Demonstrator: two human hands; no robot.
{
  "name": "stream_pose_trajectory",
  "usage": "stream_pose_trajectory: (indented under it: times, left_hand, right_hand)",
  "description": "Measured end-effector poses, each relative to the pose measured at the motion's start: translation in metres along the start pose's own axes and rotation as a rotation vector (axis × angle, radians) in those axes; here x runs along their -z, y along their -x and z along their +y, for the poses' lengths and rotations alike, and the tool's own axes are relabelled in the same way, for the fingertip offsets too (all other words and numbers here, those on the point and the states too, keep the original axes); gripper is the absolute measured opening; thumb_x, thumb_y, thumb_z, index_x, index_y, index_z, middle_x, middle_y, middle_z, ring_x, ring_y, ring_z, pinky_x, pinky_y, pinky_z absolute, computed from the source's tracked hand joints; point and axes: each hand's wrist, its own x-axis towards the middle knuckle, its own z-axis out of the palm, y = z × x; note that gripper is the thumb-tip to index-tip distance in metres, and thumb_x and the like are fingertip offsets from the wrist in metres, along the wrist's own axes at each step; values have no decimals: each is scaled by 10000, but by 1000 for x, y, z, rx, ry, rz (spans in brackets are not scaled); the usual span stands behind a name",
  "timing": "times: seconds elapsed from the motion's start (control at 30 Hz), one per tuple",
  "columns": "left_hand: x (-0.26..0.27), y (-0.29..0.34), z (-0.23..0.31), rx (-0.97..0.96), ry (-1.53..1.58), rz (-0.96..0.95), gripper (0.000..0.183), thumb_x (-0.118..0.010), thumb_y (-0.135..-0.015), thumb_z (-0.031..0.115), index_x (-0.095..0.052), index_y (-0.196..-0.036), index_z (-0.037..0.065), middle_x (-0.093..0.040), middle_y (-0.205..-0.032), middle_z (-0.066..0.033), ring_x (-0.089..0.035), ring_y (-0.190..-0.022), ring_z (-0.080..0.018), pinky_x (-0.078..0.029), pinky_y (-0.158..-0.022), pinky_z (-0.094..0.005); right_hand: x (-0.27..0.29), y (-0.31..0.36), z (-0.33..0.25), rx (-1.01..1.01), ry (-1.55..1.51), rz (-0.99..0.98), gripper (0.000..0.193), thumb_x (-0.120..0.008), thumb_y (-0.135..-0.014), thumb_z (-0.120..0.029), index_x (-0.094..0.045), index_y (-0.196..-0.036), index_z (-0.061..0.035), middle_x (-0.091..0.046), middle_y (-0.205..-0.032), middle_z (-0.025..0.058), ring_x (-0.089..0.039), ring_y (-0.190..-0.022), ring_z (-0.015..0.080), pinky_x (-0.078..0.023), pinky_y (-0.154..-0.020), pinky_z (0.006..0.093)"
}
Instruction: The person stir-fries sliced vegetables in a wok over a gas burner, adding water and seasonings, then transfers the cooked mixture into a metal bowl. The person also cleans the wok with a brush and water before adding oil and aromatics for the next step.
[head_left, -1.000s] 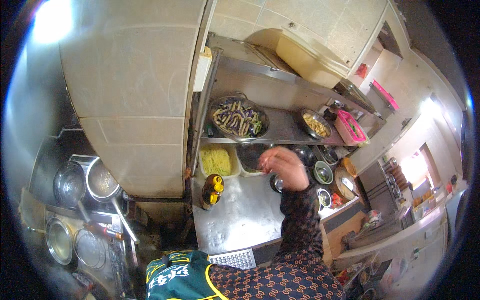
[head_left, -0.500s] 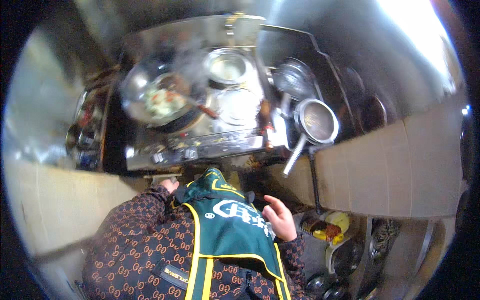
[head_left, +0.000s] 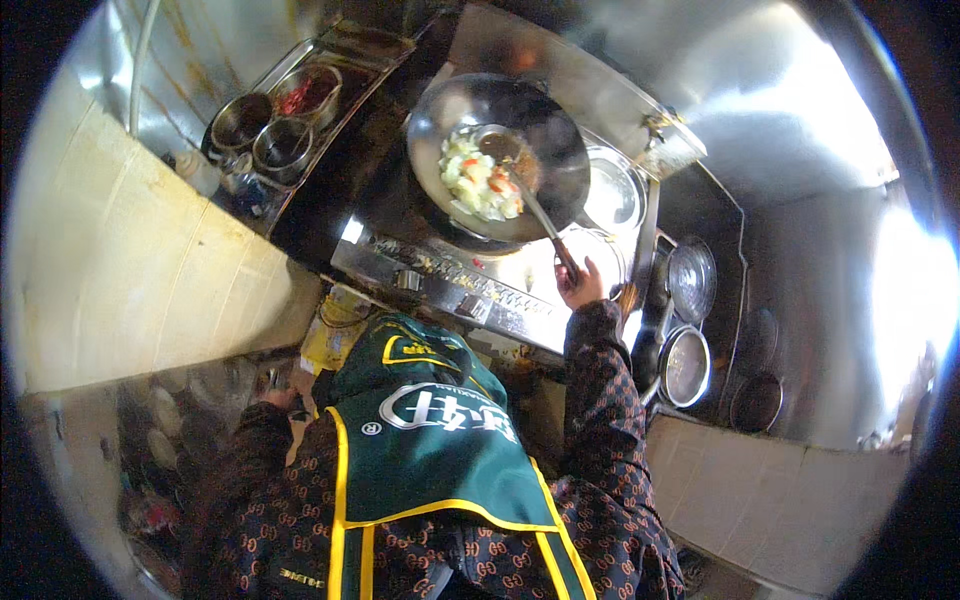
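Ladle (head_left: 520, 180) handle sits clenched in your right hand (head_left: 580, 285), its bowl up ahead in the wok (head_left: 500, 150) over chopped vegetables (head_left: 480, 180). Your left hand (head_left: 275, 398) hangs low beside your apron (head_left: 430, 440); its grip I cannot tell.

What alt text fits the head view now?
The right hand holds a ladle in a wok of chopped vegetables on a steel stove. The left hand is low beside the green apron.
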Motion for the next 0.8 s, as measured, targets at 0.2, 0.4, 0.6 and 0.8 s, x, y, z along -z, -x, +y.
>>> stream_pose_trajectory:
  times: [0.2, 0.4, 0.6, 0.8]
  left_hand:
    - [-51, 11, -57, 79, 123, 9, 551, -449, -954, 551, -621, -1079, 43, -659, -972, -189, -628, -821, -348, -506, -717, -463]
    - [-87, -11, -1, -36, 174, 7, 518, -456, -964, 527, -605, -1115, 55, -657, -980, -181, -628, -812, -336, -506, -704, -462]
    - [-78, -53, 78, -129, 129, -3, 488, -464, -974, 503, -589, -1152, 66, -654, -988, -174, -627, -803, -324, -507, -691, -461]
    - [-66, -86, 101, -105, 52, -28, 461, -472, -984, 479, -573, -1188, 77, -652, -996, -167, -626, -794, -313, -507, -678, -460]
  right_hand:
    - [-108, -47, 5, -306, 331, -122, 282, -523, -973, -253, -545, -1034, 22, -627, -888, 132, -536, -516, 136, -443, -413, 263]
    - [-88, 2, 67, 393, 1688, 1, 448, -562, -836, -23, -490, -1277, -3, -585, -769, 109, -603, -579, 230, -503, -506, 369]
    - [-27, 116, 52, 379, 2237, 214, 636, -551, -802, 15, -434, -1426, -22, -641, -1065, 267, -647, -994, 385, -509, -850, 449]
    - [-39, 205, -6, 417, 2013, 163, 611, -566, -780, -23, -531, -1381, -131, -648, -1176, 231, -638, -1087, 368, -507, -940, 418]
